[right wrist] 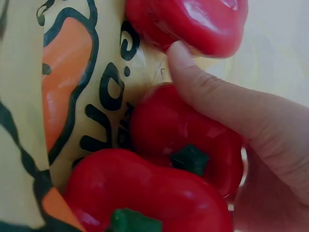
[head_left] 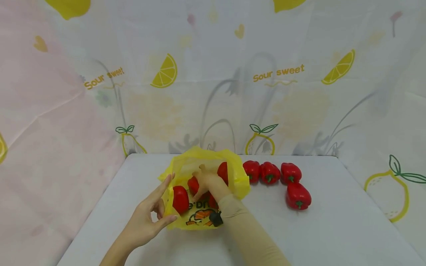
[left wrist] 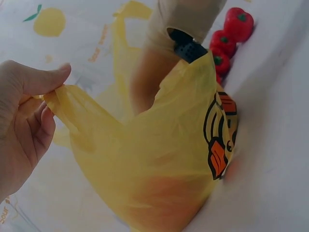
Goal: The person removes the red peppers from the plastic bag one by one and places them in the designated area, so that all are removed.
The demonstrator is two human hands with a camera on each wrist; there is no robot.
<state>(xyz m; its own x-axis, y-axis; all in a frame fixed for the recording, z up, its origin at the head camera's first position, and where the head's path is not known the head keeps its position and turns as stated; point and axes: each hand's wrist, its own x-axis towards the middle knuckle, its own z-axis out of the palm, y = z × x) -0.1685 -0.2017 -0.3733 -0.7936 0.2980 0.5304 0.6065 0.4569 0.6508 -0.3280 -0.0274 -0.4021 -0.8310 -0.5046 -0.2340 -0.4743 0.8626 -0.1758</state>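
A yellow plastic bag (head_left: 241, 179) with a printed carrot cartoon lies on the table, its mouth facing me. My left hand (head_left: 146, 218) pinches the bag's edge between thumb and fingers; the left wrist view shows the gathered plastic (left wrist: 67, 104) in that pinch. Reaching inside the bag, my right hand (head_left: 208, 183) holds a red bell pepper (right wrist: 193, 125), its thumb (right wrist: 217, 99) laid across the top. More red bell peppers are in the bag: one at the left side (head_left: 181, 199), one (right wrist: 145, 188) right beside the held one, and another (right wrist: 193, 24) past the thumb tip.
Several red bell peppers (head_left: 269, 173) stand in a row right of the bag, with one more pepper (head_left: 298, 196) nearer me. The white table (head_left: 332, 221) ends at a lemon-printed cloth (head_left: 213, 103). A dark wrist device (left wrist: 188, 46) shows on the right sleeve.
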